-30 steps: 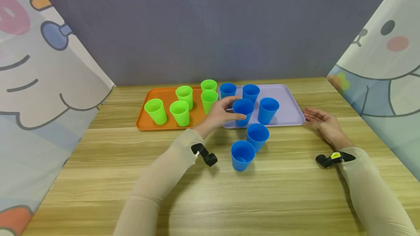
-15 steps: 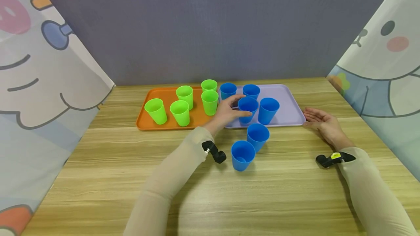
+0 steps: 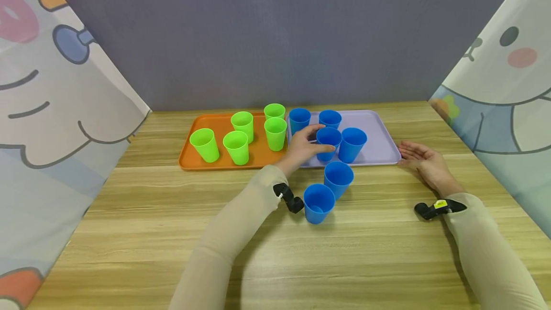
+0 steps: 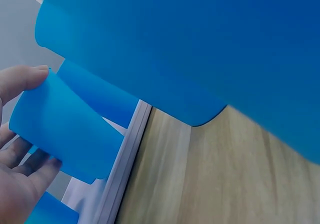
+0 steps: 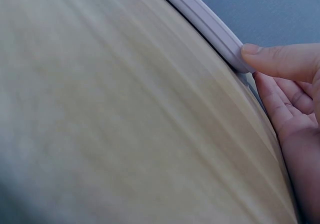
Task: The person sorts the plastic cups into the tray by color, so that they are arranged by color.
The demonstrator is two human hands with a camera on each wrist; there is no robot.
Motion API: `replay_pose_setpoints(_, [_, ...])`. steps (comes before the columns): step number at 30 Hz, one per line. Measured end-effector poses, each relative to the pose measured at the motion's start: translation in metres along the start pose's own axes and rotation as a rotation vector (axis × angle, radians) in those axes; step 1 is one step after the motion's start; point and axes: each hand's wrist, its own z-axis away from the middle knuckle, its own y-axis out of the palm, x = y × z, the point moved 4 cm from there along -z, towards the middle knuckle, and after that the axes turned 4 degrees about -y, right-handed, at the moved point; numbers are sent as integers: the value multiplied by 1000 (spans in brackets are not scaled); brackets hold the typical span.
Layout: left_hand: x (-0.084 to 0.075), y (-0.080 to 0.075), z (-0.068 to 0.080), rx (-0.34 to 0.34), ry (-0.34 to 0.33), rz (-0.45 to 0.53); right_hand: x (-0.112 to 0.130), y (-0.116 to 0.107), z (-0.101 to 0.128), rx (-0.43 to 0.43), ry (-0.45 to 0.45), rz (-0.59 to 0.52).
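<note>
Gripping a blue plastic cup point(image 3: 328, 143) near the front edge of the lavender plastic tray point(image 3: 379, 145), our left hand point(image 3: 303, 149) is curling round it; our right hand point(image 3: 419, 159) is resting open, thumb touching the tray's right rim.

The head view is evenly and brightly lit from above, with soft, short shadows under the blue plastic cups point(image 3: 319, 203) on the pale wooden table point(image 3: 129, 233) and a faint sheen along the grain. There is no harsh glare. Straight lines bow slightly toward the edges of the frame. The left wrist view is filled across the upper right by a large, out-of-focus blue surface point(image 4: 210, 44); only the lower left is fairly sharp. The right wrist view is soft, with the table blurred and darkening toward the lower left corner.
</note>
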Motion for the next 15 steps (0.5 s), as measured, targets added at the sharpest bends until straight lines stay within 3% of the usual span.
replay_pose_setpoints(15, [0, 4, -5, -12, -21, 1, -1, 2, 0, 7, -14, -34])
